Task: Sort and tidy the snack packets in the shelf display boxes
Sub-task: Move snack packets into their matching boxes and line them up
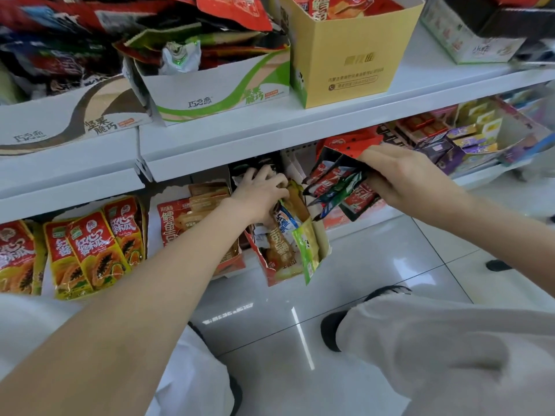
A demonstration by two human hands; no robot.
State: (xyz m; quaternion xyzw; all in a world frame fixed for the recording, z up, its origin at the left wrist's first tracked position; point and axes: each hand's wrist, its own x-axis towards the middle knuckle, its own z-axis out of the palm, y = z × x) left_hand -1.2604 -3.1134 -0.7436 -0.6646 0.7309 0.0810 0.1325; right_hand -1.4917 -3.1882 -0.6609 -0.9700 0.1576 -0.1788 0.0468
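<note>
While there's only the one head view to go on, it shows plenty. The person is crouched at a low shelf, both arms reaching in. The left hand (260,190) is down in a torn red display box (271,267) that hangs off the near edge of the lower shelf, fingers curled in among the mixed packets (289,232) standing in it. It looks like it's gripping one or a few of them, but the fingertips are buried, so exactly which packet can't be told.

The right hand (404,175) is off to the right and a bit farther in, clamped around a fanned bundle of red and green sachets (339,187). Their long axes run down and left from the palm, so the loose ends point at the torn box and nearly reach its far-right corner.

That's the relation that counts: the box sits left and nearer than the bundle, and the left hand is already inside it. Best guess is the sachets are being pulled out as strays for the red box (335,219) just behind them on the right.

Up top, the white-and-green box (222,88) and yellow box (348,52) are stuffed messily.
</note>
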